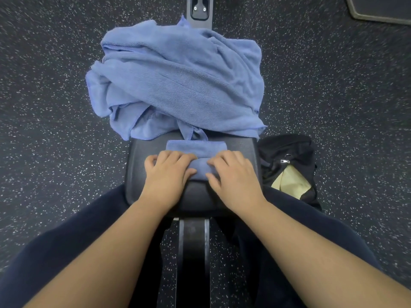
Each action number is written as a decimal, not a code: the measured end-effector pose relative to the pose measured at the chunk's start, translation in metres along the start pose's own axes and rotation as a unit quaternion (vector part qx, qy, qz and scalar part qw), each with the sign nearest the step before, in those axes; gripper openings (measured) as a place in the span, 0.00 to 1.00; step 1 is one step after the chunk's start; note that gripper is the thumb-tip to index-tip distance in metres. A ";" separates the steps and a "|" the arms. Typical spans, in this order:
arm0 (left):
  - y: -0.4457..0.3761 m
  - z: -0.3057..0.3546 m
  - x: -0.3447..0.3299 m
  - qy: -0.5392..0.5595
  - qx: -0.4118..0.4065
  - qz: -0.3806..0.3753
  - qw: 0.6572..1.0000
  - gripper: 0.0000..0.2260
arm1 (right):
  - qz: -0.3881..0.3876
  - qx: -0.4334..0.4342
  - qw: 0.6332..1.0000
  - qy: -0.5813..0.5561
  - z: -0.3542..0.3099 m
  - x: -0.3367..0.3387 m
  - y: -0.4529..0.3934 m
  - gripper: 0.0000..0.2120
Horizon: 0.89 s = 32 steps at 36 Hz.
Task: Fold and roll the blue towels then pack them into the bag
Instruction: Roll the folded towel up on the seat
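A small folded blue towel [196,150] lies on the black padded bench [142,152] just in front of me. My left hand [168,174] and my right hand [233,176] both sit on its near part, fingers curled over the rolled edge of the cloth. Behind it a large heap of crumpled blue towels [178,81] covers the far part of the bench. A black bag [289,156] stands on the floor to the right of the bench, unzipped, with something pale yellow showing inside.
The bench's metal frame [193,252] runs between my dark-clothed legs. A speckled dark rubber floor [55,107] surrounds the bench. A dark mat corner [382,10] lies at the top right.
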State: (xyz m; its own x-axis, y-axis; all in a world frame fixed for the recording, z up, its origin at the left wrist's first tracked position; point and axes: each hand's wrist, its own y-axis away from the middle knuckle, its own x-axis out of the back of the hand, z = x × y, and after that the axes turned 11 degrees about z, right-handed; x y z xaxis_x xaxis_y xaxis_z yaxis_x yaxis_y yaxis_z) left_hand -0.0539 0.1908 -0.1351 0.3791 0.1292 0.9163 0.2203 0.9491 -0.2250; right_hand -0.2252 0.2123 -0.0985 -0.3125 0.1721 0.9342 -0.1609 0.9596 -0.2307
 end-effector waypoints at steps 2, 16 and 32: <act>-0.003 0.001 0.003 0.001 -0.001 -0.008 1.000 0.20 | -0.007 0.012 1.000 0.006 0.001 -0.003 0.004 0.16; -0.006 0.008 0.006 -0.005 -0.060 0.069 0.996 0.12 | -0.057 0.000 0.997 0.047 0.008 -0.020 -0.010 0.24; -0.023 0.004 0.004 -0.023 0.009 -0.035 0.999 0.16 | 0.012 -0.004 1.000 0.001 0.005 -0.014 -0.020 0.17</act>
State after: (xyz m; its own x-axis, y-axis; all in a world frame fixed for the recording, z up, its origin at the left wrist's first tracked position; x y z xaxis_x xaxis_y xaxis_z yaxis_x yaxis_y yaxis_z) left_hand -0.0612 0.1702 -0.1247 0.3221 0.0747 0.9437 0.2292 0.9611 -0.1543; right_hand -0.2226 0.1899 -0.1083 -0.3139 0.1967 0.9289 -0.1460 0.9567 -0.2519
